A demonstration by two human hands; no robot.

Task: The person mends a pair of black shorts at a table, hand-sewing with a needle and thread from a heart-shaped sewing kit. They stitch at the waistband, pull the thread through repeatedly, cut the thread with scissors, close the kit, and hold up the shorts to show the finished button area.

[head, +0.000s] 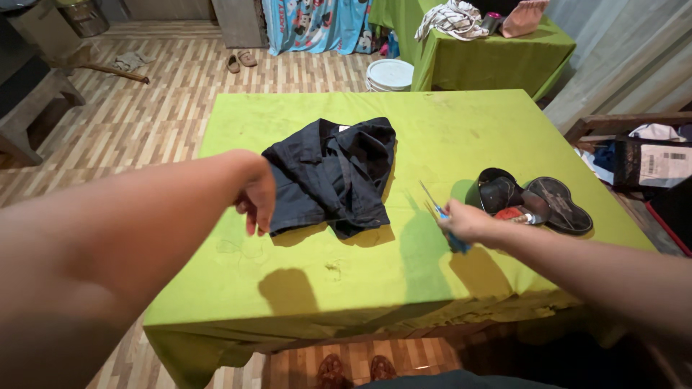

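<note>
The person stands at a desk point(461, 122) covered with a bright green cloth, and the work in hand looks like an early step on a dark garment point(333, 175), probably trimming or sewing work, since a small tool is already taken up. The garment, a dark navy piece that is crumpled and partly folded, lies in the middle of the desk, a little toward the left side.

The left hand point(256, 196) hangs just beside the left edge of the garment, very near it. Its fingers point(252, 220) are curled downward and loosely together, and they hold nothing. I cannot tell for sure if they touch the fabric or only hover at its edge, because the wrist hides the contact.

The right hand point(465, 223) is to the right of the garment, apart from it. Its fingers are closed around a small tool with a blue handle point(441, 211), and thin metal points stick out toward the garment. It seems to be small scissors or snips, but the view is not sharp enough to be certain.

Near the right hand, toward the desk's right edge, lies an open dark case point(559, 205) with a red item inside.

In my judgement, the next move calls for the left hand to take and steady the fabric, so the tool can come to the right place.
</note>
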